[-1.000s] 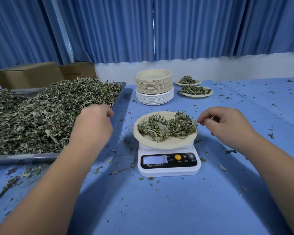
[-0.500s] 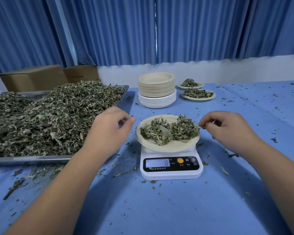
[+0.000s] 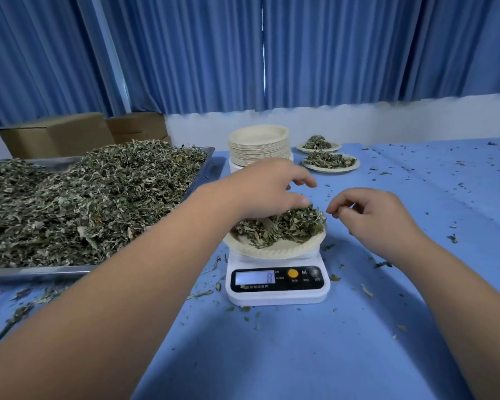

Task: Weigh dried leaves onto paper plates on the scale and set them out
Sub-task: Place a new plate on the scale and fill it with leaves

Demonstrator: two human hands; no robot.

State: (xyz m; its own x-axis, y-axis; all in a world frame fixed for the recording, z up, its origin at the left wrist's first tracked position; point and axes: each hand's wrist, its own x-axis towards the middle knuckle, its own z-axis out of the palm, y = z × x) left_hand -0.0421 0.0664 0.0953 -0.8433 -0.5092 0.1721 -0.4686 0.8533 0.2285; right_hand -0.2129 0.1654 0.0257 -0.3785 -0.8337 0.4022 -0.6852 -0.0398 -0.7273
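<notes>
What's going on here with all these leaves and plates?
A person is portioning dried leaves by weight. Their left hand reaches over the paper plate on the scale, fingers at its leaves. The right hand hovers by the plate's right edge, fingers curled. The display reads 8. A tray heaped with leaves sits left; a stack of empty plates and two filled plates wait behind.

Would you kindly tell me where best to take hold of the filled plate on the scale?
Probably the plate by its bare near and right rim: that overhangs the scale, so a grip fits underneath. Loose leaves fill the middle; the left hand covers the far left.
</notes>
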